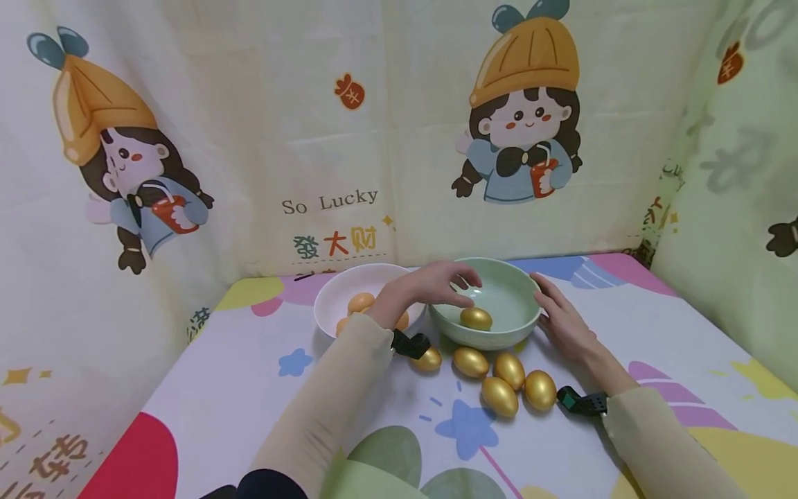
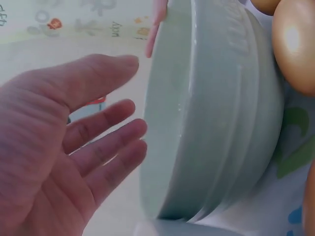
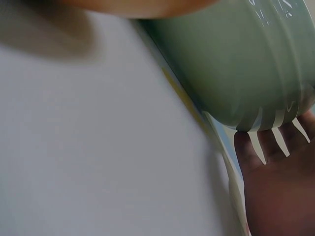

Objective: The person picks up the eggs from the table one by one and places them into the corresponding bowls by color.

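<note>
A pale green bowl (image 1: 514,298) stands near the back of the table with one golden egg (image 1: 476,319) inside. My left hand (image 1: 439,283) hovers over the bowl's left side, just above that egg. In the left wrist view its fingers are spread, with nothing between thumb and fingers. My right hand (image 1: 567,326) rests against the bowl's right side, and the right wrist view shows its fingers (image 3: 269,142) touching the outer wall. Several more golden eggs (image 1: 510,370) lie on the table in front of the bowl.
Left of the green bowl, a white bowl (image 1: 327,298) holds several light brown eggs (image 1: 361,302); my left forearm passes in front of it. A printed cloth (image 1: 374,388) covers the table. Patterned curtains (image 1: 262,138) hang behind and at both sides.
</note>
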The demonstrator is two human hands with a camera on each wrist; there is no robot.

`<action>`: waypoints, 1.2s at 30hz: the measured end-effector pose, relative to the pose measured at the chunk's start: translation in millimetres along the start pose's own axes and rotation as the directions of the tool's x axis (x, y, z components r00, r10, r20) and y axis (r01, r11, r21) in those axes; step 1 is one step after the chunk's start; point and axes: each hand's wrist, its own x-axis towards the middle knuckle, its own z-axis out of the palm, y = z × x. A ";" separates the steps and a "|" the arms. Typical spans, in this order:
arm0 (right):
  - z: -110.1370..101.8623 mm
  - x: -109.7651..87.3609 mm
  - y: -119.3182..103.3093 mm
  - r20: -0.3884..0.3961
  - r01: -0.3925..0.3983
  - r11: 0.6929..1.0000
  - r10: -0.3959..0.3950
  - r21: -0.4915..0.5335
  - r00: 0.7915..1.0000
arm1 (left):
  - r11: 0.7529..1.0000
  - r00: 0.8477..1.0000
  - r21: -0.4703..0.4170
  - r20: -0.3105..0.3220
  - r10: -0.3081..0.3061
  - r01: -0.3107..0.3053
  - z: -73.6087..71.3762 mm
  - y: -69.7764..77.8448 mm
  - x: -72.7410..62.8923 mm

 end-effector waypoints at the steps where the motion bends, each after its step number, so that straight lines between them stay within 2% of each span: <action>1: 0.2 -0.1 0.4 -0.001 0.000 1.000 0.000 -0.007 1.000 | 1.000 1.000 -0.017 -0.005 0.011 -0.011 -0.4 0.7 -2.7; 6: 1.1 0.3 3.7 -0.005 0.000 1.000 0.000 -0.017 1.000 | 0.997 0.998 -0.053 -0.025 0.058 -0.059 -2.8 3.5 -17.7; 12: 1.8 0.0 4.0 0.005 0.008 1.000 -0.008 0.013 1.000 | 0.995 0.995 -0.076 -0.084 0.052 -0.059 -4.8 5.8 -38.4; 16: 0.7 0.3 2.8 0.015 0.012 0.999 -0.012 0.036 1.000 | 0.996 0.992 -0.071 -0.113 0.052 -0.060 -5.1 7.1 -51.3; 20: -1.0 0.4 0.9 0.021 0.018 0.998 -0.019 0.059 1.000 | 0.996 0.990 -0.041 -0.120 0.077 -0.083 -4.5 8.9 -62.3; 26: -3.9 1.2 1.5 0.026 0.036 0.998 -0.038 0.046 0.999 | 0.993 0.988 -0.020 -0.102 0.117 -0.120 -0.5 13.7 -74.3; 32: -4.3 1.4 4.3 0.036 0.046 0.998 -0.047 0.038 0.998 | 0.988 0.987 0.010 -0.034 0.154 -0.154 8.9 18.9 -83.4; 36: -3.2 1.5 4.4 0.037 0.047 0.998 -0.048 0.036 0.998 | 0.988 0.989 0.045 -0.014 0.146 -0.145 16.3 19.6 -87.8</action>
